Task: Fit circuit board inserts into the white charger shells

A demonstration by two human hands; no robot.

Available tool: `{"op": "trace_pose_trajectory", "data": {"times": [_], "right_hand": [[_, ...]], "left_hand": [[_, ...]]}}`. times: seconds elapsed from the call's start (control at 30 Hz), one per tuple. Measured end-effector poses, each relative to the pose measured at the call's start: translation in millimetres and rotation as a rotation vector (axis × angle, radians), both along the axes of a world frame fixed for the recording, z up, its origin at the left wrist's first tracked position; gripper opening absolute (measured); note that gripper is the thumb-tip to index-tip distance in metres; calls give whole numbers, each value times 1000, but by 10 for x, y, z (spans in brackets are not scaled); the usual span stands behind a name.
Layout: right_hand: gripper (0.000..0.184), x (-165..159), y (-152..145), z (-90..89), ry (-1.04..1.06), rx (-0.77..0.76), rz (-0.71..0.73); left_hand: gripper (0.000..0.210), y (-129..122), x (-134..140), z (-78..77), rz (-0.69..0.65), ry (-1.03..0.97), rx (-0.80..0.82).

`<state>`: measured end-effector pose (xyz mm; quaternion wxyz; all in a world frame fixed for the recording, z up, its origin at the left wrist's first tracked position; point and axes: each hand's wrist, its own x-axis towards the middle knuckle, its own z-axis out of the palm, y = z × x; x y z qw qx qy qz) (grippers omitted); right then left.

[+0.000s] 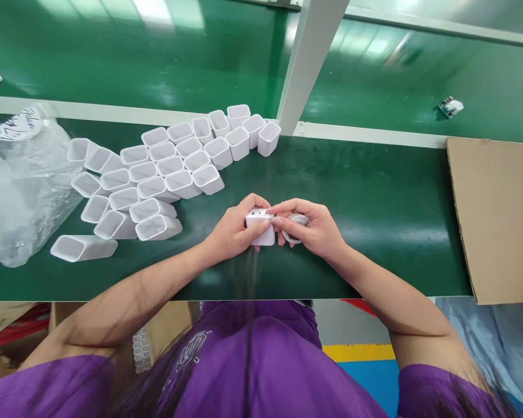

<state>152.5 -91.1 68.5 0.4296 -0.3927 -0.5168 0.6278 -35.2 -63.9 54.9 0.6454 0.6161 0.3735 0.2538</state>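
Observation:
Near the middle of the table, my left hand (pixel 236 231) is closed around a white charger block (pixel 265 235) with dark port openings on its upper face. My right hand (pixel 310 227) is closed too, its thumb and forefinger pinched together at the charger's right edge. A white ring-shaped coil (pixel 299 219) sits within the curled fingers of that hand; whether it is a cable or a roll is not clear. Whatever lies between the pinched fingertips is too small to make out.
Several white open-ended sleeves (pixel 151 187) stand grouped at the left on the green table (pixel 375 226). Beyond them lies a clear plastic bag (pixel 21 180). A cardboard sheet (pixel 497 220) covers the right end. A pale upright post (pixel 311 58) rises behind the table.

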Motion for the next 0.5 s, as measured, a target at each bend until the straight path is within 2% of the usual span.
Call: {"op": "trace_pose_trajectory", "data": {"times": [0.17, 0.5], "right_hand": [[28, -1, -3, -13, -41, -22, -14], [24, -31, -52, -20, -17, 8, -20]], "left_hand": [[28, 1, 15, 28, -4, 13, 7], [27, 7, -7, -9, 10, 85, 96]]}}
